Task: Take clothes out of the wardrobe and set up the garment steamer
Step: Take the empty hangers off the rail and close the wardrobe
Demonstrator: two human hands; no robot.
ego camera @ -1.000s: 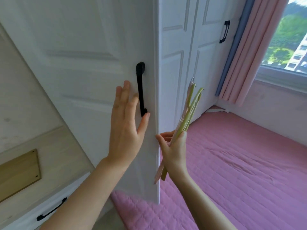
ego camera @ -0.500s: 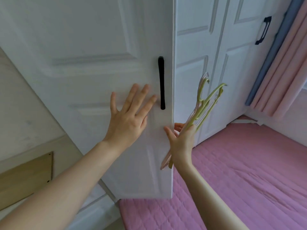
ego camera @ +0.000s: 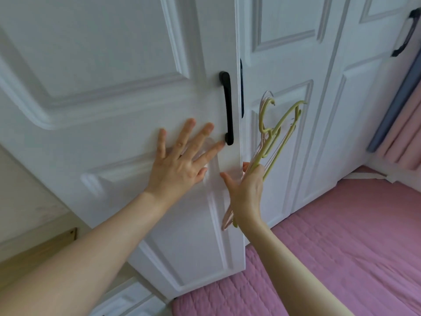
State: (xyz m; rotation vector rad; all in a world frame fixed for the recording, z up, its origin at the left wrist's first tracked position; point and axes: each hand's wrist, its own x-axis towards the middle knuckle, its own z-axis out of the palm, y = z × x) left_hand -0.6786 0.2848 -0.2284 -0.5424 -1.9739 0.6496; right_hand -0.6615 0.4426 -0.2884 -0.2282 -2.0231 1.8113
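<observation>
head view: left hand (ego camera: 180, 165) presses wardrobe door (ego camera: 114, 87); right hand (ego camera: 247, 190) grips hangers (ego camera: 273, 133)

A pink quilted bed cover (ego camera: 341, 258) lies below, a pink curtain (ego camera: 407, 133) with a blue-grey edge hangs right, and pale wooden furniture (ego camera: 34, 252) stands left in soft daylight.

The wardrobe door (ego camera: 127, 71) looks like white painted wood, smooth with a soft satin sheen over its moulded panels. Its handle (ego camera: 228, 108) is matt black, likely metal. The hangers (ego camera: 276, 131) are thin smooth plastic, pale green and pink. At right, the bed cover (ego camera: 341, 242) is pink quilted cloth, matt and stitched, and the curtain (ego camera: 407, 133) is soft pink fabric.
</observation>
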